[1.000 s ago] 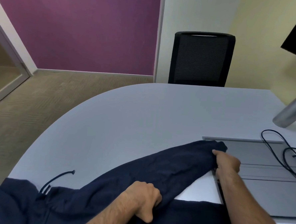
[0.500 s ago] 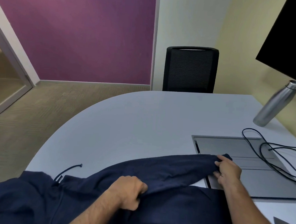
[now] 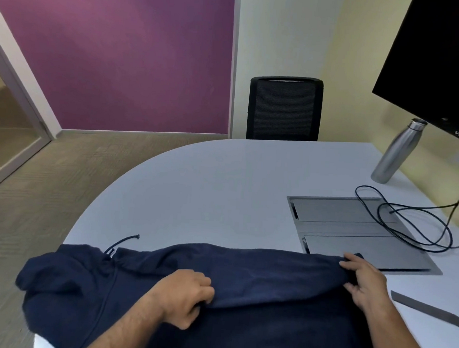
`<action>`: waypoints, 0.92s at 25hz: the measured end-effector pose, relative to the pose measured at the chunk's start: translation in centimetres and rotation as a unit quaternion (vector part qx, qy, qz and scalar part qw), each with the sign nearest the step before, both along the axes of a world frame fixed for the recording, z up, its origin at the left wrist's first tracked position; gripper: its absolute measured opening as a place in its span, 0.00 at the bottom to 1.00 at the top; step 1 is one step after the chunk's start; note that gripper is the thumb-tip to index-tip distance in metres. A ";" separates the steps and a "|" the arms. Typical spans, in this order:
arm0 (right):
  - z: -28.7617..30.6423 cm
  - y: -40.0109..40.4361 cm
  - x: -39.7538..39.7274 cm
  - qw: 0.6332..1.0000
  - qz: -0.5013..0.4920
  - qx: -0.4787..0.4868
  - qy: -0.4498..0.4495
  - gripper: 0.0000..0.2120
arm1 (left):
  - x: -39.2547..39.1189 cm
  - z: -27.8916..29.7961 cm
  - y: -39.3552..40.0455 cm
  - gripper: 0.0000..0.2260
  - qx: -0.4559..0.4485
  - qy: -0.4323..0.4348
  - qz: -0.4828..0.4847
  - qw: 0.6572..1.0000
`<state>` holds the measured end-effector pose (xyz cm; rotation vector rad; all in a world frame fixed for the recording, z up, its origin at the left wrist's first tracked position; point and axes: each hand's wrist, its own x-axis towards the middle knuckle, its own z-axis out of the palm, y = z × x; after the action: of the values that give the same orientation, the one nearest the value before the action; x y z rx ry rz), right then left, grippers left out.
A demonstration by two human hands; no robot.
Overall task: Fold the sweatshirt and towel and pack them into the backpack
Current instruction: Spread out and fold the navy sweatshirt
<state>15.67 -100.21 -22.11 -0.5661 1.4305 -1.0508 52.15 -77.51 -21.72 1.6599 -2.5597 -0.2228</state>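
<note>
A navy hooded sweatshirt (image 3: pixel 257 277) lies across the near edge of the white table (image 3: pixel 222 187), its hood (image 3: pixel 63 274) and drawstring (image 3: pixel 123 244) hanging toward the left. One sleeve is laid across the body. My left hand (image 3: pixel 186 296) pinches the sleeve near its middle. My right hand (image 3: pixel 364 280) grips the sleeve's cuff end at the right. No towel or backpack is in view.
A grey cable hatch (image 3: pixel 354 230) is set in the table at right, with black cables (image 3: pixel 413 222) looping over it. A steel bottle (image 3: pixel 396 151) and a black monitor (image 3: pixel 442 60) stand at far right. A black chair (image 3: pixel 284 108) sits behind the table.
Both hands have pulled the sleeve toward me and laid it across the sweatshirt's body. The camera has tilted up and right, bringing the bottle and monitor into view.
</note>
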 end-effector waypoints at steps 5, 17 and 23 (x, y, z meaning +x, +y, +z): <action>-0.9 2.7 -2.6 0.999 -0.007 -0.012 -0.039 0.13 | -2.3 -0.5 1.5 0.09 0.008 -0.045 -0.070 0.997; -2.0 6.2 -3.7 0.845 0.161 -0.012 0.510 0.08 | -6.1 -1.7 3.4 0.13 0.116 0.001 -0.009 0.993; -3.6 7.8 2.5 0.641 0.240 -0.373 0.627 0.06 | 0.5 -3.3 -0.7 0.16 -0.083 0.029 0.250 0.964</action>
<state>18.13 -92.39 -25.75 -2.5237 1.6882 -0.6966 52.65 -78.20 -25.04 2.1126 -1.9653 -0.0175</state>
